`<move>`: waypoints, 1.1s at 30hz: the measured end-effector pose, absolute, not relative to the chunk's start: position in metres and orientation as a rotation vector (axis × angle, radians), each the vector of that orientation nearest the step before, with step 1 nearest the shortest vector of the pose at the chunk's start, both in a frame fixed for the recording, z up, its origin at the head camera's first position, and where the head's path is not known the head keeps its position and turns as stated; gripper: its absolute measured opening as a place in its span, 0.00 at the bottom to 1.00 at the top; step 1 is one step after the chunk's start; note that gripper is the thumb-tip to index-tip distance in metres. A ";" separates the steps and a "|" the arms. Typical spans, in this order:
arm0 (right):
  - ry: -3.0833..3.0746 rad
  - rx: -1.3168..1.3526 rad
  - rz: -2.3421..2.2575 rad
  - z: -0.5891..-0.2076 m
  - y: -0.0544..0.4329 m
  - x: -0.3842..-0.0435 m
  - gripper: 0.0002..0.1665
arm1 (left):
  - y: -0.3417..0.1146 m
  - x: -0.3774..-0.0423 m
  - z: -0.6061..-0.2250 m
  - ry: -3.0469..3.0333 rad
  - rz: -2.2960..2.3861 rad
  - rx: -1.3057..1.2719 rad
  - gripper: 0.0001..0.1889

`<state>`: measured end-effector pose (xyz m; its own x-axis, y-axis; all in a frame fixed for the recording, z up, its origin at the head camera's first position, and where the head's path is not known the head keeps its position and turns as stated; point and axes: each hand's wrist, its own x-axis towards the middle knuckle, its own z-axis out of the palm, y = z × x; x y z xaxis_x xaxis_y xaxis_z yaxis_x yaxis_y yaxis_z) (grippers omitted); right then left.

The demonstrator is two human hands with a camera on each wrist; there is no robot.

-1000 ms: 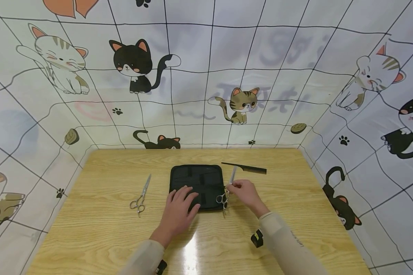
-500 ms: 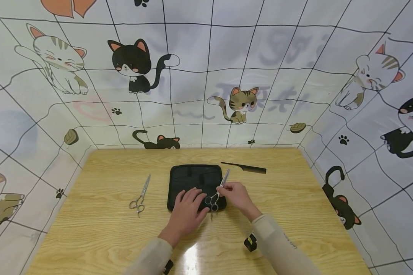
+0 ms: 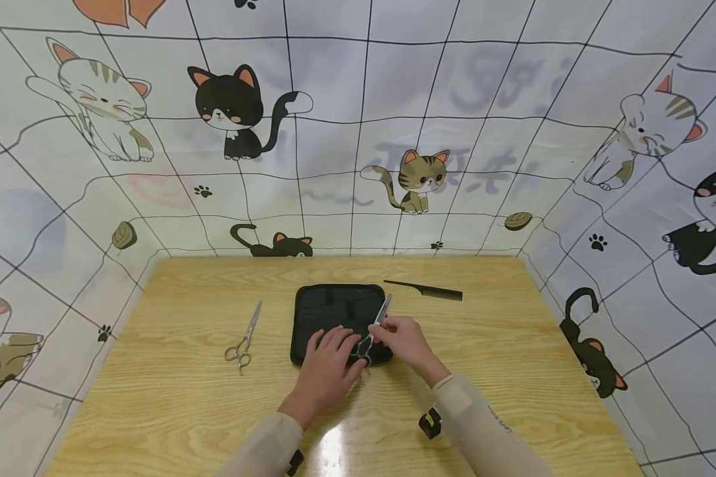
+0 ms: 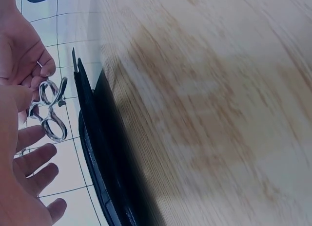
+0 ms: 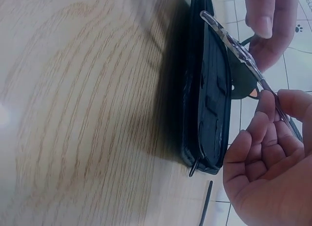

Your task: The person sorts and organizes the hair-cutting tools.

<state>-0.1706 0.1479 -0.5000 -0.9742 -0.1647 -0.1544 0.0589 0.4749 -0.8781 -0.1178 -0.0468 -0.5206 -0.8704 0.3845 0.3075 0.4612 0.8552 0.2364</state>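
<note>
Silvery loop-handled scissors (image 3: 383, 310), rounded-square black case (image 3: 322, 309)

Black case (image 3: 319, 308) partly behind hands (image 3: 328, 368).

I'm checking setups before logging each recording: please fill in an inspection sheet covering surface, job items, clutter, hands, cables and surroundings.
Surface: pale wood-grain tabletop, with glare near the front.
Job's things: black rectangular case; silver metal scissors above it.
Clutter: second silver metal pair, left of the case; black narrow-handled comb, off its far right corner.
Hands: right hand pinches the first scissors; left hand extends over the case, contact unclear.
Cables: nothing seen.
Surroundings: white cat-print sheeting with black grid lines.
</note>
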 end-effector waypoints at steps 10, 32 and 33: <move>2.516 -0.131 -1.489 -0.499 0.142 -0.168 0.17 | -0.045 -0.117 -0.520 -2.754 -0.447 -0.649 0.24; 2.502 -0.090 -1.515 -0.494 0.136 -0.165 0.16 | -0.046 -0.117 -0.522 -2.762 -0.396 -0.632 0.29; 2.498 -0.085 -1.519 -0.494 0.136 -0.165 0.16 | -0.047 -0.117 -0.522 -2.757 -0.398 -0.634 0.29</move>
